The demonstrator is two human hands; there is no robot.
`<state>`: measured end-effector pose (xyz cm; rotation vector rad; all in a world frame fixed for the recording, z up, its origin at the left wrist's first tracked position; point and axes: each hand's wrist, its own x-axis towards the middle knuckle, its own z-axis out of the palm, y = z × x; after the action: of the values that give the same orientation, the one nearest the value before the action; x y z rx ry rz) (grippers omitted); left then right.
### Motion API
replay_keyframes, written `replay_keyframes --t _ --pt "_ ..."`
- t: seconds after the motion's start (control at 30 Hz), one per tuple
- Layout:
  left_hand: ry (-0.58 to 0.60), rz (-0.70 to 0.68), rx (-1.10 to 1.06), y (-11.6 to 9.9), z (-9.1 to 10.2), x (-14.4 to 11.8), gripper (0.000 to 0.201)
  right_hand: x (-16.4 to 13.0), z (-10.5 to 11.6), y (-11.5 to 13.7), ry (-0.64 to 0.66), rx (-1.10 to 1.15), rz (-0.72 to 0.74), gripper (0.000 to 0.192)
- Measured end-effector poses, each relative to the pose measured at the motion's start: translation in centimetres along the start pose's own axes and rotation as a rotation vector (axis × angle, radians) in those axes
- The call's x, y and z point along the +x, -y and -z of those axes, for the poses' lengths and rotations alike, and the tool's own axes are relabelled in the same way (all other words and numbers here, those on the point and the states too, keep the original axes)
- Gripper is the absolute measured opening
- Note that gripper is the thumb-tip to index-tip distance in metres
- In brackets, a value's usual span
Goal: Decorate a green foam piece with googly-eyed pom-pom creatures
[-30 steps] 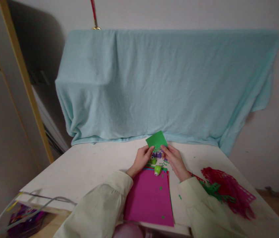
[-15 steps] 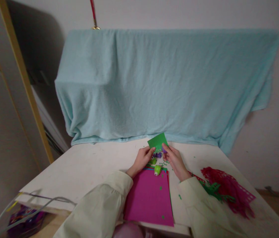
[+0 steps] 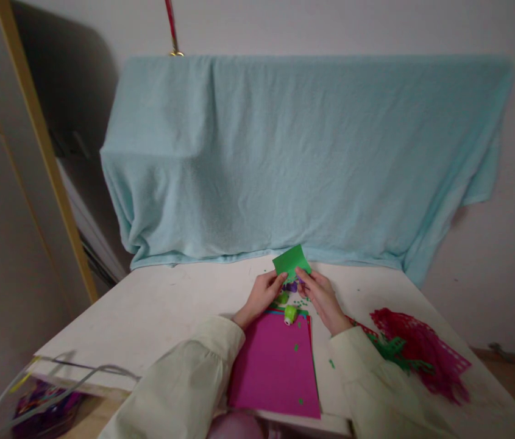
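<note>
My left hand [image 3: 266,289] is closed on the left lower edge of a small green sheet of paper [image 3: 290,258], thumb on top. On the paper's right lower edge, my right hand [image 3: 319,292] is closed around a small purple craft punch [image 3: 300,283], mostly hidden by the fingers. Another purple punch [image 3: 289,286] lies on the table between the hands. Nearer to me are a green punch [image 3: 283,297] and a lime-green punch [image 3: 290,314], the latter at the top of a stack of coloured paper [image 3: 275,366] with magenta uppermost.
Tiny green cut-outs [image 3: 301,303] are scattered over the white table [image 3: 184,299] and the stack. Punched red, magenta and green paper scraps [image 3: 417,347] are heaped at right. A light blue cloth [image 3: 307,158] hangs behind. Grey cables [image 3: 74,381] cross the left front edge.
My right hand has shifted slightly left along the green paper's edge, and the purple punch in it shows less. My left hand stays nearly still.
</note>
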<state>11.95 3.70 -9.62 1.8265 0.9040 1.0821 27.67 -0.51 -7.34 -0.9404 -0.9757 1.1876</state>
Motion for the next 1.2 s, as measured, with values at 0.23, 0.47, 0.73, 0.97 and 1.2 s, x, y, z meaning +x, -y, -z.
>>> replay_keyframes --t 0.23,0.47,0.73,0.97,1.2 --pt "-0.008 -0.004 0.028 -0.05 -0.03 0.03 0.047 -0.12 -0.14 0.3 -0.01 -0.007 0.006 0.033" --pt "-0.002 -0.006 0.031 -0.16 0.0 -0.01 0.047 -0.09 -0.07 0.15 0.005 0.055 -0.004 0.033" --pt "0.001 -0.013 0.012 -0.12 -0.03 0.03 0.046 -0.17 -0.18 0.33 0.007 0.08 -0.026 0.033" --pt "0.004 -0.015 -0.001 -0.27 0.01 -0.03 0.045 -0.18 -0.24 0.38 -0.002 0.088 -0.028 0.034" --pt "-0.029 -0.024 0.034 -0.45 0.05 -0.09 0.046 -0.19 -0.23 0.36 0.015 0.071 -0.026 0.033"
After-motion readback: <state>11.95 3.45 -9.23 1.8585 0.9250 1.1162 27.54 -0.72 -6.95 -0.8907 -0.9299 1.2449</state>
